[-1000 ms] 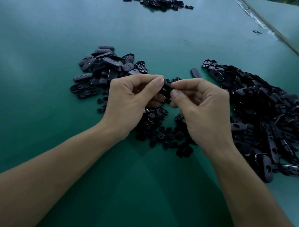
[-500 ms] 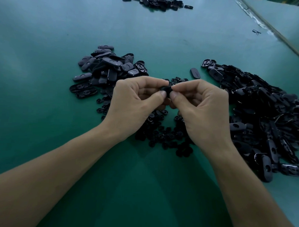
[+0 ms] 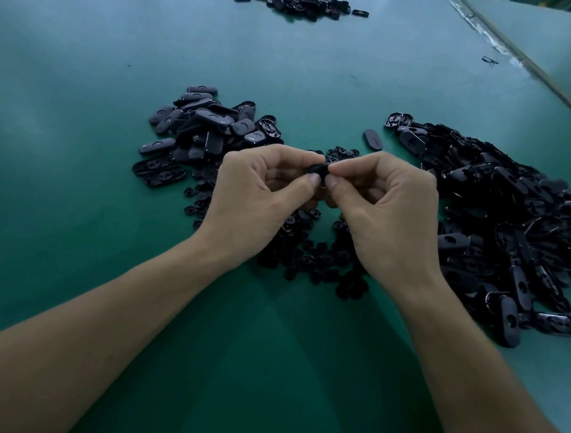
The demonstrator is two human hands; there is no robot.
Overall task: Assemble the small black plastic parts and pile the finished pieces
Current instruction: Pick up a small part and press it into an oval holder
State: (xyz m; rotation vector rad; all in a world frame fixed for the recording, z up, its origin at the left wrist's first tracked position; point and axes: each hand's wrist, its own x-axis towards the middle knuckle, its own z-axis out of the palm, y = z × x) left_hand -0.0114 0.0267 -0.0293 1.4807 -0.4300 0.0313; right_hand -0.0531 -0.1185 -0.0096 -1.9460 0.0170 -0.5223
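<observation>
- I read this as the joining step: both hands meet above the green table [image 3: 85, 116], holding one small black part [image 3: 319, 169] between them, clear of the surface.
- The left hand [image 3: 262, 195] pinches the part between thumb tip and forefinger, and its other fingers are curled toward the palm.
- The right hand [image 3: 385, 214] pinches the same part from the opposite side, so the two thumb tips sit just beside each other.
- The part is mostly hidden by the fingertips — I cannot tell whether its pieces are fully seated.
- Directly beneath the hands lies a heap of small round pieces [image 3: 315, 257]. The left pile [image 3: 203, 127] shows smooth oval backs, so I take it for the finished stack. The right pile [image 3: 507, 209], the larger one, looks like open shells waiting their turn.
- The next move, as I judge it, calls for a firm, even squeeze with the pieces kept aligned — a skewed press could pop the insert loose. Then the left hand should carry the part to the left pile and let it go.
</observation>
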